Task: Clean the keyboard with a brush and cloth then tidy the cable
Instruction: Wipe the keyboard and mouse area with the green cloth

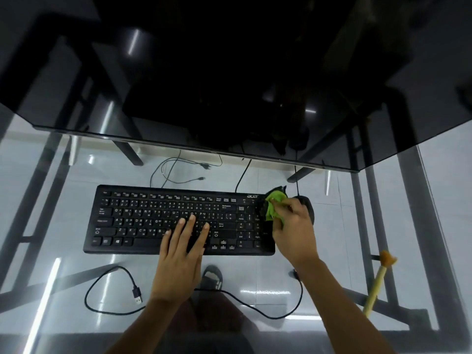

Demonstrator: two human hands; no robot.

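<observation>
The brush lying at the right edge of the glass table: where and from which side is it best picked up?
Probably by the bare pale handle of the brush, about midway along, coming from above with the right hand. It lies flat and slanted, bristle head away from the person, with free table on its left.
</observation>
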